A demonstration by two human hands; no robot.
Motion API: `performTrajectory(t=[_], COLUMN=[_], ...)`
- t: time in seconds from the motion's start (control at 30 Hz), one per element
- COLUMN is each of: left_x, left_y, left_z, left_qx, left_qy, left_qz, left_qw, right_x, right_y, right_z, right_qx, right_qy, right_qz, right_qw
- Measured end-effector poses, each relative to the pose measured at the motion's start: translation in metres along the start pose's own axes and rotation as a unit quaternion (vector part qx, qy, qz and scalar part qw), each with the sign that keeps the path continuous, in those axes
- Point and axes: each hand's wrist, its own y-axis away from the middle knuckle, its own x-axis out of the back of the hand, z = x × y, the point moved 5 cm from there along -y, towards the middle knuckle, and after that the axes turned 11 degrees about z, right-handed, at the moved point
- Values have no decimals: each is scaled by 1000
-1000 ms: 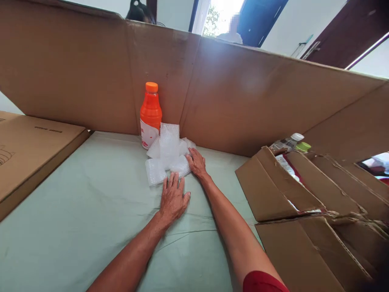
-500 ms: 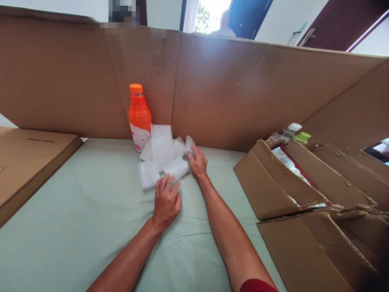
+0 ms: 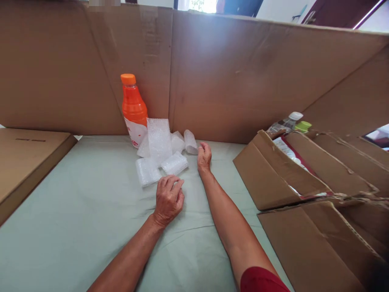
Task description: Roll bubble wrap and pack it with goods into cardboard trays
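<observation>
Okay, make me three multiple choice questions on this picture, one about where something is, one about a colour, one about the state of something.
1. Where does the orange bottle stand?
A. against the cardboard wall
B. inside the open box
C. on the flat carton at left

2. What colour is the bottle's cap?
A. green
B. white
C. orange

3. How is the left hand?
A. gripping the bottle
B. fingers curled, resting on the green sheet
C. inside the open box

A: it stands upright at the wall's foot, behind the bubble wrap pieces.
C: the cap matches the orange drink.
B: it lies just short of the wrap, holding nothing.
</observation>
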Motion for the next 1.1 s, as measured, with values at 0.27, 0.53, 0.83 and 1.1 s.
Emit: performTrajectory(t=[0.27,0.53,0.83,1.1], left_x=[-2,4,-5,1], left_y=[-4,1,21,57], left_z=[-4,-11,4,44], left_qx=[10,21,-47,-140], left_qy=[10,64,41,14], left_qz=[-5,-17,-101,-236], left_qw=[1000,998,993,962], right_x=[7,63,262,433], right_y=[-5,40,148,162], right_z=[-17,-53,-131,-106], right_qx=[-54,-74,174,130], right_qy=[-4,74,191,523], right_qz=[-14,-96,-121,-62], right_qw=[998,990,958,840])
